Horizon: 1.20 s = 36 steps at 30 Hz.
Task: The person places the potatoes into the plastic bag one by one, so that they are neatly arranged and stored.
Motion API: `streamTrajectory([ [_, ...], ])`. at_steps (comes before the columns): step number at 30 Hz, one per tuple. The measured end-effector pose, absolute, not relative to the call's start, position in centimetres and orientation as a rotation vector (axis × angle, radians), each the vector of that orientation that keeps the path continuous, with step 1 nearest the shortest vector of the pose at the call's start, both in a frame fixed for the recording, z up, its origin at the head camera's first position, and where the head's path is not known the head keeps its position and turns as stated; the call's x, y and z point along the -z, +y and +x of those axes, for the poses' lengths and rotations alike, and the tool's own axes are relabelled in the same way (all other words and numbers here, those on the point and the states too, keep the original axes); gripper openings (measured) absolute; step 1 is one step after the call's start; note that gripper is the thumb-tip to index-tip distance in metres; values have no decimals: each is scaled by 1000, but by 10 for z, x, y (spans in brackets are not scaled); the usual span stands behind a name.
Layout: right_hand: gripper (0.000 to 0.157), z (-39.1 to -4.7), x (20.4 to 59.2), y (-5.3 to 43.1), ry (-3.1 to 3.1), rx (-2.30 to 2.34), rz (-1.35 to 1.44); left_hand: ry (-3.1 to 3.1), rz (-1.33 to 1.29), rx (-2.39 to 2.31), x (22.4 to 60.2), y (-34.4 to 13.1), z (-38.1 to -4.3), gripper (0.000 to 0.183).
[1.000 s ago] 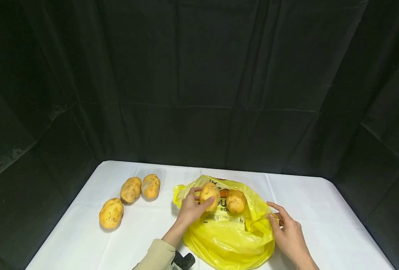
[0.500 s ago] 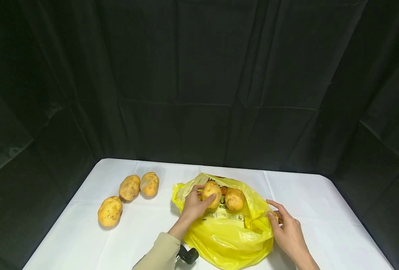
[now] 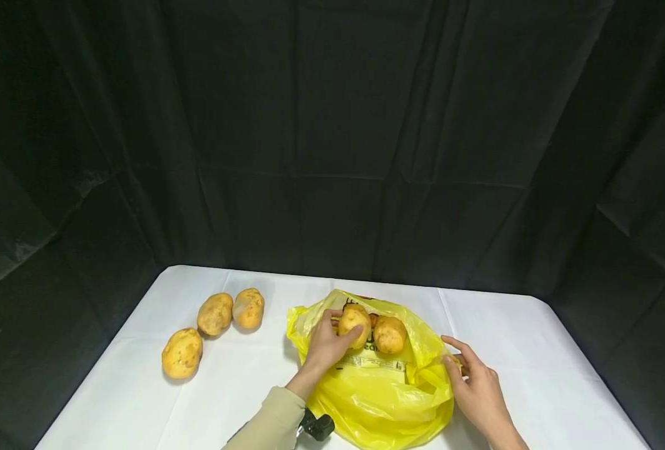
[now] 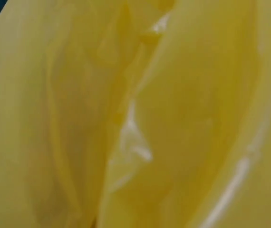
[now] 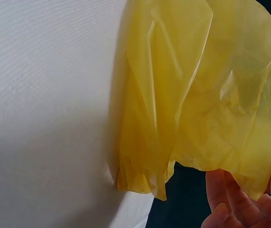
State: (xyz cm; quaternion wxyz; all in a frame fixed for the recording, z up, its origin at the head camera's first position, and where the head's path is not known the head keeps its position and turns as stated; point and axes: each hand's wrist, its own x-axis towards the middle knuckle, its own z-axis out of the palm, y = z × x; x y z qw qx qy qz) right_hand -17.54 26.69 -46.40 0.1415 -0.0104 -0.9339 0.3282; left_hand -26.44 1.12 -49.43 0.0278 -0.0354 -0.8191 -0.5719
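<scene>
My left hand [image 3: 328, 344] grips a potato [image 3: 354, 325] inside the mouth of a thin yellow plastic bag [image 3: 383, 403]. The thumb lies across the near side of this potato, with fingers round its left. Just right of it a second potato [image 3: 390, 335] rests in the bag on the printed panel. At the bag's right edge my right hand [image 3: 479, 387] pinches the plastic between thumb and fingers. In the right wrist view the bag's edge [image 5: 254, 185] hangs between those fingertips. Yellow plastic [image 4: 173, 118] fills the left wrist view and hides that hand.
On the left of the white-covered table [image 3: 242, 375] lie three more potatoes: one nearest [image 3: 182, 354], one in the middle [image 3: 215, 314] and one farther back [image 3: 249, 309]. Black cloth [image 3: 332, 137] walls the back and both sides.
The potato in my left hand has moved slightly right and down, closer to the other potato in the bag. My right hand keeps its pinch on the bag's edge.
</scene>
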Motion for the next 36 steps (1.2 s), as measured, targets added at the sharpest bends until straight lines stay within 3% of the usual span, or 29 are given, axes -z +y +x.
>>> streamTrajectory([
  [36, 38, -177, 461, 266, -2709, -934, -66, -2606, -70, 1594, 487, 28, -277, 58],
])
